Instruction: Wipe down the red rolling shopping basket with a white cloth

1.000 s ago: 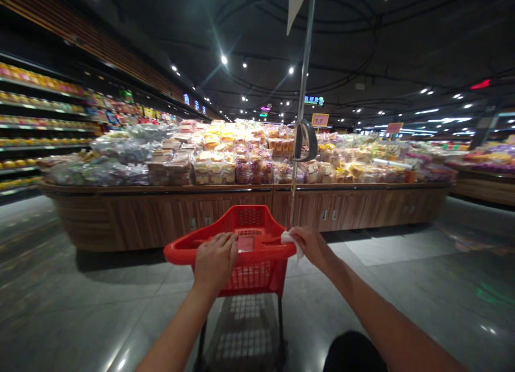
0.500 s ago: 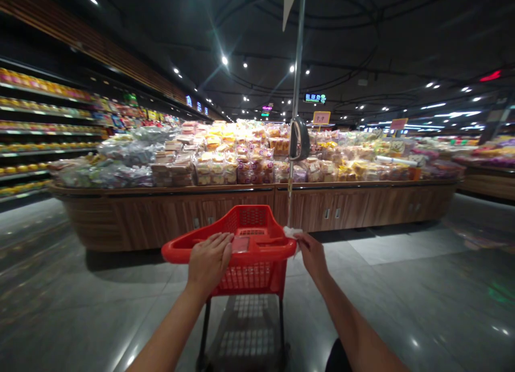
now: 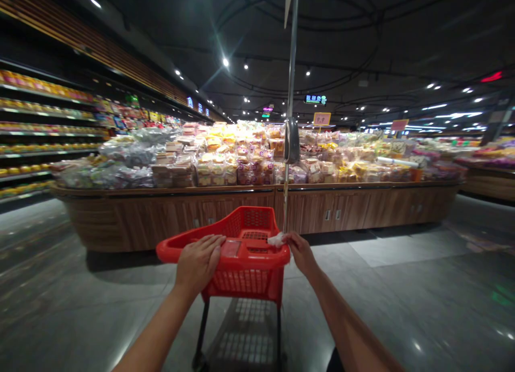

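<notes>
A red plastic shopping cart (image 3: 249, 262) stands in front of me, its basket slatted and its legs dark. My left hand (image 3: 200, 260) lies over the left part of the cart's handle, fingers together and curled across it. At the right end of the handle, my right hand (image 3: 301, 254) pinches a crumpled white tissue (image 3: 277, 239), which rests against the red rim. Just beyond that corner rises a thin metal pole (image 3: 292, 66) carrying a dark oval piece (image 3: 292, 140). Where the pole is fixed at the bottom cannot be made out.
Ahead runs a long wood-panelled display counter (image 3: 237, 205) heaped with packaged foods (image 3: 217, 165). Shelves of jars or similar goods (image 3: 44, 128) line the left side. Another display (image 3: 488, 173) stands at far right. Grey tiled floor (image 3: 382, 297) surrounds the cart.
My right hand and the tissue have moved left, the tissue now lying more over the rim's top. The cart's near end, my left hand and the pole have shifted slightly left.
</notes>
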Available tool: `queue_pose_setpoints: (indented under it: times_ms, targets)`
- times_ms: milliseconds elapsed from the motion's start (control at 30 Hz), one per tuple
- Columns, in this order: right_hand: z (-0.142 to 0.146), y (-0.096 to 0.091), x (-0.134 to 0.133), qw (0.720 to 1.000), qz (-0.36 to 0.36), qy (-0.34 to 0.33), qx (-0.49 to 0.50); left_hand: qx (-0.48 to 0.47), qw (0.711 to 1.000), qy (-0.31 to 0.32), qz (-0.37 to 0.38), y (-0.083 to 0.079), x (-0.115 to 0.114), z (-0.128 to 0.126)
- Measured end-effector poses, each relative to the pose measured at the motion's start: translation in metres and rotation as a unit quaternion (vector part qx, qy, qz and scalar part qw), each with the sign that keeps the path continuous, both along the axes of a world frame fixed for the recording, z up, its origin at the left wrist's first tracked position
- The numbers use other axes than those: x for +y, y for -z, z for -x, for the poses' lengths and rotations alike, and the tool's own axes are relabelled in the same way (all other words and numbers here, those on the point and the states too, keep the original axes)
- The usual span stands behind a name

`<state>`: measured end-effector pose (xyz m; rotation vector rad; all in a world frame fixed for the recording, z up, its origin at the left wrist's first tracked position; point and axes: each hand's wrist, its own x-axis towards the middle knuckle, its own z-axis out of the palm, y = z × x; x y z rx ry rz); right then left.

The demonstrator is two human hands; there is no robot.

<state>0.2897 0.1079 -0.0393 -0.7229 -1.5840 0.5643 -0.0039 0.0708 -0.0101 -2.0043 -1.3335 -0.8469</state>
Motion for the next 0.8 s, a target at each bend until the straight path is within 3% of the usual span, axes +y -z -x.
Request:
queue_pose_setpoints:
  times_ms: [167,267,400,500,600,800]
  targets:
    - [0.021,0.02,-0.036,0.988,0.018,0.109,0.11,-0.002,1.0,0.001,0.0,-0.004,-0.005,-0.003]
    - [0.036,0.033,-0.061,0.973,0.019,0.13,0.191,0.002,1.0,0.007,-0.005,-0.004,-0.007,-0.003]
    - [0.052,0.041,-0.072,0.947,0.014,0.179,0.265,0.007,1.0,0.007,-0.009,-0.003,-0.007,0.001]
    - [0.061,0.047,-0.073,0.947,0.02,0.209,0.244,0.003,1.0,0.008,-0.008,-0.003,-0.007,0.001]
    - [0.073,0.052,-0.079,0.956,-0.018,0.216,0.197,-0.001,1.0,0.003,-0.007,-0.002,-0.007,0.0]
    - [0.076,0.054,-0.086,0.975,-0.085,0.183,0.089,0.002,1.0,0.001,-0.002,-0.002,-0.006,-0.002]
